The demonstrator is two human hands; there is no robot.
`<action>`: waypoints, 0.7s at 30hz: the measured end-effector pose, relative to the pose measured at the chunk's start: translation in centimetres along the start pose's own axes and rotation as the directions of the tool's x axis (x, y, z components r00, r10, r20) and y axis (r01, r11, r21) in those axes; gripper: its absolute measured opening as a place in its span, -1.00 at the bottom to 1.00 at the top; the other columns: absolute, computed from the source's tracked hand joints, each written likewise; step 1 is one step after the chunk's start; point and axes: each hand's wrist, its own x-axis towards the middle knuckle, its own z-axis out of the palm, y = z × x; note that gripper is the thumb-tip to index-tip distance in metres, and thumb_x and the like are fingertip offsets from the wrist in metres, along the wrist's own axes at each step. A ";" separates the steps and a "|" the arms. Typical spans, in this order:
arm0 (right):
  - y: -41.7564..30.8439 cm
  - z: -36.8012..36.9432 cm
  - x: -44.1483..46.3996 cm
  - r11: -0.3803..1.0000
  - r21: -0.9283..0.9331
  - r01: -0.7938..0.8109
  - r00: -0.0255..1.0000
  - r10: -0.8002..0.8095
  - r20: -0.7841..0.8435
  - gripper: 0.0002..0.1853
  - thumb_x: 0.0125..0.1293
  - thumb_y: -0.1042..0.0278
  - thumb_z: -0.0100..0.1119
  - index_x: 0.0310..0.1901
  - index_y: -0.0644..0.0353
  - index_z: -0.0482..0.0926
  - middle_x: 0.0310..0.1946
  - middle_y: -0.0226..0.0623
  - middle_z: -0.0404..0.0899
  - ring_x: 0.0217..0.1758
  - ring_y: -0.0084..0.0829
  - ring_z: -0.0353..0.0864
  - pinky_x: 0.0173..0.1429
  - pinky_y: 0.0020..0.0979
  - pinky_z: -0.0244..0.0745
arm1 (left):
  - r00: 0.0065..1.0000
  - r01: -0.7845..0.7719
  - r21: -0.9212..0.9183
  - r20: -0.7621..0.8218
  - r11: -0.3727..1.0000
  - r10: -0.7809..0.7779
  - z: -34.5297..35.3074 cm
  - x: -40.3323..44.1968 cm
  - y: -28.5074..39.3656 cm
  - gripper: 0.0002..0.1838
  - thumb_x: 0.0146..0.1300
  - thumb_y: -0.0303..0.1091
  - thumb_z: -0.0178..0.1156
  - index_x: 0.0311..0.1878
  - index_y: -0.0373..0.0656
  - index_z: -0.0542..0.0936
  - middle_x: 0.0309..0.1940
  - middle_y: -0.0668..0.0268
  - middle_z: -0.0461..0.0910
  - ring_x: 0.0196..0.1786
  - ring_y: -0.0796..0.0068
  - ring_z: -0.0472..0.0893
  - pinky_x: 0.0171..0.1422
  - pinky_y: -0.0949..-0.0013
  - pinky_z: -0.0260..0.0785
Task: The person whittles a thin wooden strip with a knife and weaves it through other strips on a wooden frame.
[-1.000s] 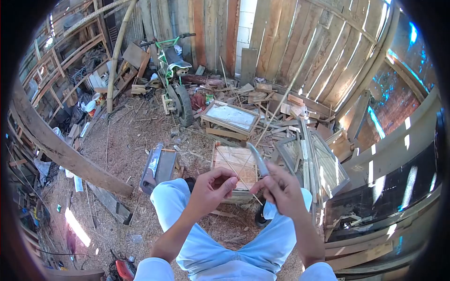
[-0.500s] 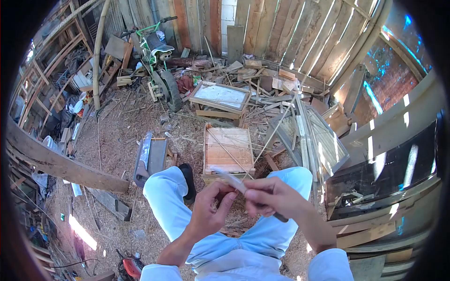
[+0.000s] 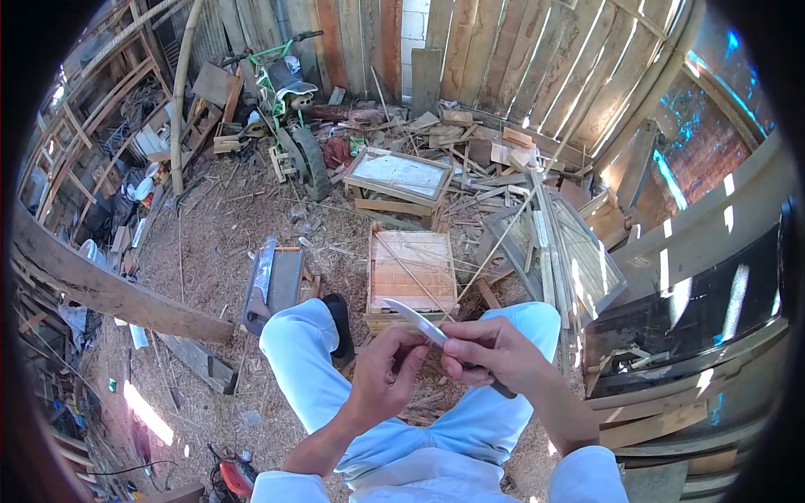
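Observation:
A knife [image 3: 417,321] is gripped in my right hand [image 3: 496,350], its dark handle end showing below the fist and its bright blade slanting up to the left. Close beside the blade, my left hand [image 3: 379,377] has its thumb and fingers pinched together. Whatever lies in that pinch is hidden or too small to name. Both hands are above my lap, between my knees. Just beyond them stands a wooden box [image 3: 412,272] with a slatted top, and a thin stick [image 3: 411,267] lies diagonally across it.
A saw [image 3: 262,277] lies on a dark board left of my knee. Behind the box is a framed white panel [image 3: 398,174], with scrap wood around it. A small motorbike [image 3: 289,109] stands at the back left. Framed screens [image 3: 579,243] lean at the right; a red power tool [image 3: 236,479] sits lower left.
The knife blade was blurred by motion and now appears sharp, at nearly the same place. Both hands keep their grips. The whole view has shifted very slightly.

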 end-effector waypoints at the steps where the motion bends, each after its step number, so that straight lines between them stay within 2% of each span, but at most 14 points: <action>1: 0.1 -0.4 -0.1 1.000 -0.007 0.005 1.000 -0.005 -0.005 -0.62 0.41 0.40 0.01 0.23 0.28 0.39 -0.48 -0.44 0.45 -0.63 -0.76 0.18 -0.60 -0.66 0.02 | 1.000 -0.014 0.044 0.023 0.999 0.013 -0.2 0.0 0.3 -0.94 0.24 -0.54 0.17 -0.25 -0.29 0.49 -0.47 0.32 0.45 -0.54 0.62 0.39 -0.48 0.49 0.21; 2: -0.4 -0.7 -0.2 1.000 -0.007 0.003 1.000 -0.003 -0.001 -0.62 0.41 0.40 0.01 0.23 0.28 0.39 -0.48 -0.44 0.45 -0.63 -0.76 0.18 -0.60 -0.66 0.02 | 0.999 -0.030 0.089 0.045 0.996 0.026 -0.4 0.1 0.5 -0.93 0.23 -0.55 0.17 -0.25 -0.29 0.49 -0.49 0.32 0.43 -0.55 0.61 0.39 -0.49 0.49 0.21; 4: -1.4 -1.1 -0.4 1.000 -0.007 0.024 0.994 -0.024 -0.110 -0.64 0.41 0.39 0.01 0.19 0.30 0.43 -0.48 -0.44 0.45 -0.63 -0.76 0.18 -0.60 -0.66 0.01 | 0.998 -0.025 0.092 0.054 0.995 0.020 -0.7 0.0 0.8 -0.93 0.22 -0.56 0.17 -0.26 -0.29 0.48 -0.51 0.31 0.42 -0.56 0.58 0.40 -0.51 0.48 0.20; 6: -1.0 -0.9 0.0 0.999 0.026 0.043 0.997 -0.041 -0.070 -0.66 0.41 0.38 0.03 0.16 0.32 0.44 -0.48 -0.44 0.45 -0.63 -0.76 0.18 -0.61 -0.66 0.01 | 0.998 -0.021 0.087 0.066 0.996 0.015 -0.5 0.1 0.8 -0.93 0.22 -0.56 0.18 -0.27 -0.28 0.47 -0.52 0.30 0.40 -0.57 0.56 0.40 -0.52 0.46 0.20; 9: 0.1 -0.3 0.6 0.999 0.049 -0.020 0.999 0.019 0.029 -0.64 0.41 0.37 0.03 0.18 0.31 0.42 -0.48 -0.43 0.47 -0.63 -0.75 0.19 -0.60 -0.66 0.02 | 0.995 -0.101 0.195 0.025 0.976 0.098 -0.3 0.2 0.8 -0.91 0.19 -0.58 0.19 -0.28 -0.27 0.46 -0.52 0.25 0.40 -0.59 0.46 0.42 -0.53 0.41 0.22; 13: -0.3 -1.3 0.5 0.994 0.091 -0.058 0.997 0.054 0.050 -0.65 0.41 0.38 0.03 0.18 0.29 0.44 -0.47 -0.42 0.49 -0.62 -0.75 0.20 -0.60 -0.65 0.03 | 0.989 -0.146 0.306 0.017 0.941 0.147 -0.3 0.5 1.2 -0.89 0.17 -0.58 0.20 -0.29 -0.26 0.46 -0.51 0.21 0.39 -0.59 0.36 0.44 -0.53 0.35 0.25; 14: -0.6 -1.1 0.4 0.999 0.038 -0.029 0.999 0.028 0.025 -0.65 0.40 0.39 0.03 0.17 0.29 0.44 -0.46 -0.42 0.50 -0.62 -0.75 0.21 -0.60 -0.66 0.03 | 0.983 -0.179 0.323 0.020 0.929 0.182 -0.2 0.7 1.4 -0.89 0.17 -0.58 0.20 -0.28 -0.26 0.46 -0.52 0.21 0.39 -0.59 0.35 0.44 -0.53 0.34 0.25; 16: -1.1 -1.0 0.2 1.000 -0.018 0.000 1.000 0.000 0.003 -0.66 0.40 0.40 0.03 0.17 0.29 0.45 -0.46 -0.41 0.51 -0.62 -0.75 0.21 -0.61 -0.66 0.03 | 0.986 -0.165 0.311 0.027 0.936 0.165 -0.4 0.7 1.7 -0.89 0.18 -0.58 0.20 -0.28 -0.26 0.47 -0.52 0.21 0.39 -0.59 0.36 0.44 -0.53 0.35 0.25; 18: -1.6 -1.1 0.1 0.983 -0.182 0.036 0.988 -0.062 -0.140 -0.66 0.40 0.42 0.03 0.17 0.30 0.45 -0.44 -0.39 0.52 -0.63 -0.74 0.23 -0.60 -0.66 0.06 | 0.988 -0.154 0.297 0.042 0.942 0.148 -0.7 0.6 2.1 -0.90 0.18 -0.58 0.20 -0.27 -0.26 0.47 -0.53 0.22 0.39 -0.59 0.37 0.44 -0.53 0.36 0.25; 20: -2.2 -2.1 0.0 0.990 -0.129 0.055 0.987 -0.074 -0.146 -0.66 0.40 0.43 0.02 0.17 0.30 0.45 -0.44 -0.38 0.53 -0.63 -0.74 0.23 -0.60 -0.66 0.07 | 0.996 -0.048 0.238 0.079 0.970 0.030 -1.0 0.1 2.3 -0.90 0.19 -0.63 0.15 -0.29 -0.27 0.44 -0.51 0.30 0.37 -0.51 0.58 0.37 -0.45 0.50 0.19; 21: -2.4 -2.5 0.0 0.995 -0.073 0.073 0.985 -0.083 -0.149 -0.66 0.40 0.43 0.02 0.18 0.29 0.44 -0.44 -0.37 0.53 -0.63 -0.73 0.24 -0.60 -0.66 0.08 | 0.996 -0.051 0.235 0.080 0.971 0.033 -0.9 0.1 2.1 -0.90 0.19 -0.63 0.15 -0.29 -0.27 0.44 -0.51 0.30 0.37 -0.51 0.58 0.37 -0.45 0.50 0.19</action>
